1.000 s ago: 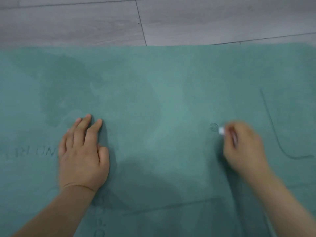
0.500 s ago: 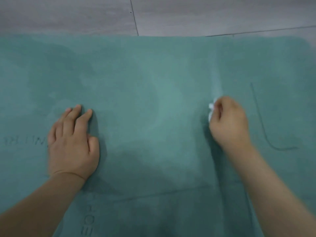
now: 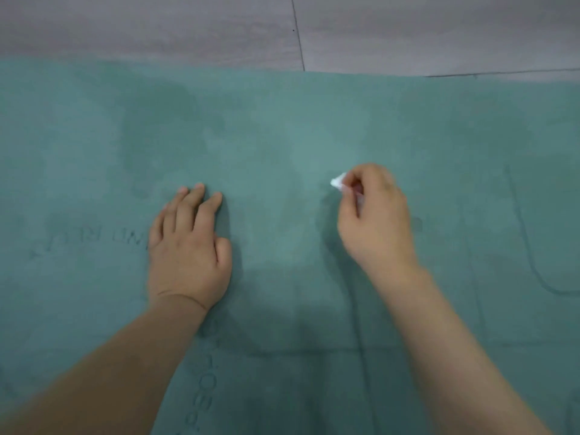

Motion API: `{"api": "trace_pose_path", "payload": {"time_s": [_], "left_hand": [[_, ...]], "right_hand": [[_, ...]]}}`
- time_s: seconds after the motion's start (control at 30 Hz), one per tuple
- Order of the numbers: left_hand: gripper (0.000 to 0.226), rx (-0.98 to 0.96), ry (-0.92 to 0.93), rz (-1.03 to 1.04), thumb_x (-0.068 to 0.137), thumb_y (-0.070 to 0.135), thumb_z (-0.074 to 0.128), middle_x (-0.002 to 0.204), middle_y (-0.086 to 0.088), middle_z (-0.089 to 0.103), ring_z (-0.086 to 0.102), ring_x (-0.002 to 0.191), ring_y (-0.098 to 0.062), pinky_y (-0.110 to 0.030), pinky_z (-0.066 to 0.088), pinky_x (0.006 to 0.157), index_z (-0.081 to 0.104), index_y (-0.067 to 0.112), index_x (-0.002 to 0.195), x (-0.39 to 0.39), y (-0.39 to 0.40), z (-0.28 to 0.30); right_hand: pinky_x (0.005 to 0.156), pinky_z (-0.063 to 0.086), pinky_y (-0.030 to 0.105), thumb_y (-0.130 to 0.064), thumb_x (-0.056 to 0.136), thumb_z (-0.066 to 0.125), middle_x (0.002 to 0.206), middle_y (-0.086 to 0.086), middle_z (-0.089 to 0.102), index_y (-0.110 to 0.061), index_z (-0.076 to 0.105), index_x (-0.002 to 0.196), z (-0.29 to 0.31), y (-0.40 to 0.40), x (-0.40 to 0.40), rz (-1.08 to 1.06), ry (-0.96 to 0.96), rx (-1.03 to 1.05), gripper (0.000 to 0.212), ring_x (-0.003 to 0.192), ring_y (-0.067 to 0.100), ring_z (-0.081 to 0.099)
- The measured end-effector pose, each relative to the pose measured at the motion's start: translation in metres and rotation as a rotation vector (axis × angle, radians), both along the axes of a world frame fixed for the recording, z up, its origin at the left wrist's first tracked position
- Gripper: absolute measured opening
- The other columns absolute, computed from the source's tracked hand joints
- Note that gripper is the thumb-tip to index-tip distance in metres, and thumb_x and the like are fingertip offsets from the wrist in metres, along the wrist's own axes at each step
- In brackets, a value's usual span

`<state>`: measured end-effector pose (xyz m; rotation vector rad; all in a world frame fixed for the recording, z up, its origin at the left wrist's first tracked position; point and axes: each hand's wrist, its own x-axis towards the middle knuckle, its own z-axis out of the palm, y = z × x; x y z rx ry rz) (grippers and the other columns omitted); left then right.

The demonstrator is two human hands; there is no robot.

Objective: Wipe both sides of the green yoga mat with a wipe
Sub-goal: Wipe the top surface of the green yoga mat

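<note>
The green yoga mat point(image 3: 282, 127) lies flat on the grey floor point(image 3: 408, 32), filling most of the view. My left hand point(image 3: 188, 249) rests palm-down on the mat, fingers straight and close together. To its right, my right hand point(image 3: 375, 215) curls its fingers around a small white wipe point(image 3: 338, 182), pressed to the mat.

Dim, soft indoor light, faint shadows beneath both forearms, overall motion blur, wide-angle bending at the edges.
</note>
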<state>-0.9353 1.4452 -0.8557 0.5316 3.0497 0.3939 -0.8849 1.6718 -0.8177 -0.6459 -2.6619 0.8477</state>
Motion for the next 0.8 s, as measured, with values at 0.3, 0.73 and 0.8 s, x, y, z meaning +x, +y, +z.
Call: {"api": "trace_pose_path", "payload": {"time_s": [0.3, 0.73, 0.8], "left_hand": [[0.056, 0.039, 0.007, -0.033, 0.077, 0.026, 0.039, 0.135, -0.012, 0.055, 0.043, 0.136, -0.033, -0.048, 0.025, 0.114, 0.059, 0.010, 0.127, -0.002, -0.002, -0.002], [0.058, -0.037, -0.127, -0.289, 0.089, 0.028, 0.040, 0.154, -0.005, 0.040, 0.035, 0.143, -0.024, -0.040, 0.025, 0.119, 0.047, 0.015, 0.145, -0.018, -0.124, 0.006], [0.058, -0.071, -0.128, -0.053, 0.091, 0.032, 0.039, 0.156, -0.005, 0.038, 0.034, 0.143, -0.025, -0.039, 0.020, 0.120, 0.043, 0.017, 0.147, -0.015, -0.192, 0.004]], "right_hand": [[0.068, 0.031, 0.032, -0.004, 0.079, 0.054, 0.089, 0.009, 0.058, -0.009, 0.057, 0.087, -0.048, -0.111, -0.166, 0.401, 0.066, 0.227, 0.010, 0.082, 0.030, 0.056], [0.075, 0.036, 0.040, -0.016, 0.085, 0.038, 0.097, 0.009, 0.056, -0.011, 0.055, 0.091, -0.046, -0.110, -0.167, 0.403, 0.063, 0.230, 0.018, 0.092, 0.031, 0.052], [0.078, 0.035, 0.039, -0.015, 0.085, 0.039, 0.101, 0.009, 0.055, -0.012, 0.055, 0.093, -0.046, -0.110, -0.166, 0.409, 0.056, 0.211, 0.018, 0.095, 0.030, 0.051]]}}
